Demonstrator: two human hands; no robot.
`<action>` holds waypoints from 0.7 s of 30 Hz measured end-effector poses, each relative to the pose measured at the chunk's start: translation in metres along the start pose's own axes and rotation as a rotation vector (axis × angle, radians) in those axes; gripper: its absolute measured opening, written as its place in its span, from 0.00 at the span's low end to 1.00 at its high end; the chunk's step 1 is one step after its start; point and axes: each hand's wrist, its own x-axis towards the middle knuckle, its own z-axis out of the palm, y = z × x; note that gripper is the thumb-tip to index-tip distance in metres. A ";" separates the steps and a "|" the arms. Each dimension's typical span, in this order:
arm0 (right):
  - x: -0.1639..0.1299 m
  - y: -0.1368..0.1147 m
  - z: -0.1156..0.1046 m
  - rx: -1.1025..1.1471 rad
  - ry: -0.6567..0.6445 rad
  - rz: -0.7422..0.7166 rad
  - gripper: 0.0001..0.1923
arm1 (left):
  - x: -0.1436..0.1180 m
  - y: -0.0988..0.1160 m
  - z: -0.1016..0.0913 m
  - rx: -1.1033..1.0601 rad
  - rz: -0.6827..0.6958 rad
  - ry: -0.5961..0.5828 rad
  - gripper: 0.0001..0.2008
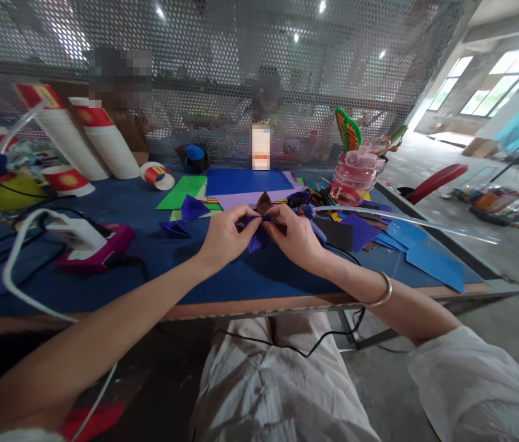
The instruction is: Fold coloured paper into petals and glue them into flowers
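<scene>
Above the near part of the table, my left hand (pixel 229 238) and my right hand (pixel 301 240) meet, fingertips pinched together. Between them is a folded purple paper piece (pixel 255 244), gripped from both sides. A brown folded point (pixel 265 201) rises behind the fingertips; whether it is joined to the purple paper I cannot tell. Two more folded purple pieces (pixel 193 208) lie left of the hands. Just behind my right hand rests a purple glue gun (pixel 319 233), partly hidden, with a long clear glue stick (pixel 401 220) pointing right.
Stacked paper cups (pixel 114 144) stand back left. A magenta power strip (pixel 97 248) with cables lies left. Coloured sheets (pixel 247 182) lie behind the hands. A pink bottle (pixel 354 175), paper scraps (pixel 434 258) and tools are on the right. Perforated metal mesh (pixel 222 80) borders the back.
</scene>
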 end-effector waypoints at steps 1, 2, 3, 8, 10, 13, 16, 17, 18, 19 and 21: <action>0.000 -0.002 -0.001 0.026 0.001 0.018 0.07 | 0.000 0.000 0.000 -0.001 0.001 0.017 0.05; 0.001 -0.003 -0.002 0.050 0.003 0.032 0.08 | 0.000 -0.001 0.000 -0.004 0.000 0.026 0.05; 0.001 -0.004 -0.002 0.071 0.008 0.041 0.08 | 0.000 0.000 0.000 -0.011 -0.001 0.029 0.05; 0.001 -0.006 -0.001 0.173 0.041 0.036 0.06 | 0.000 0.003 0.002 -0.059 -0.002 0.051 0.04; 0.000 -0.005 0.001 0.193 0.057 0.022 0.05 | 0.000 0.003 0.003 -0.088 -0.028 0.051 0.04; 0.000 -0.002 0.002 0.166 0.098 -0.044 0.03 | 0.002 0.002 0.003 -0.159 -0.070 0.018 0.04; 0.000 0.000 0.001 0.068 0.109 -0.149 0.04 | 0.003 0.001 0.002 -0.208 -0.111 -0.028 0.04; 0.000 0.000 0.000 0.034 0.101 -0.190 0.06 | 0.003 0.000 0.001 -0.217 -0.122 -0.037 0.05; 0.000 0.001 -0.001 0.005 0.092 -0.234 0.08 | 0.003 0.000 0.001 -0.224 -0.130 -0.040 0.05; 0.000 0.001 -0.002 -0.016 0.082 -0.277 0.09 | 0.003 0.000 0.001 -0.229 -0.135 -0.039 0.06; -0.001 0.000 -0.005 -0.034 0.067 -0.343 0.10 | 0.003 -0.001 0.000 -0.237 -0.138 -0.033 0.07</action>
